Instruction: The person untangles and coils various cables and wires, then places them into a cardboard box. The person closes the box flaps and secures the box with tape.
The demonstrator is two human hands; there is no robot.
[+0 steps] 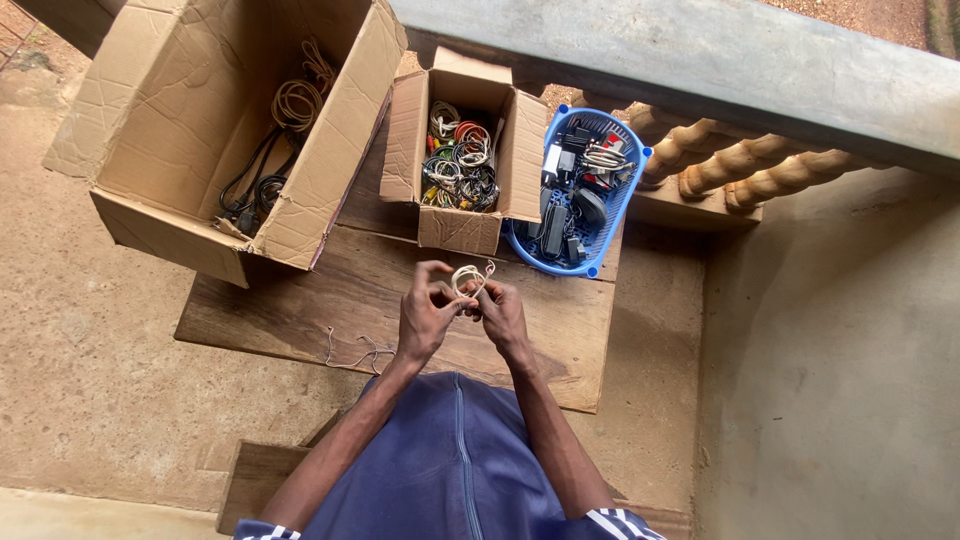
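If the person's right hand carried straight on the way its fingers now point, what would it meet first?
Most likely the small cardboard box of coiled cables: the right hand, holding a pale cable coil together with the left hand, points up the wooden table towards it. Depth is uncertain.

Big cardboard box (190,120) cut off at top edge — small box's (455,160) cables too tangled to distinguish.

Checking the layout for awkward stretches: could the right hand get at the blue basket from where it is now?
Probably yes. The blue basket stands open-topped just beyond the right hand, with bare wooden table between them, though both hands are busy with the white coiled cable.
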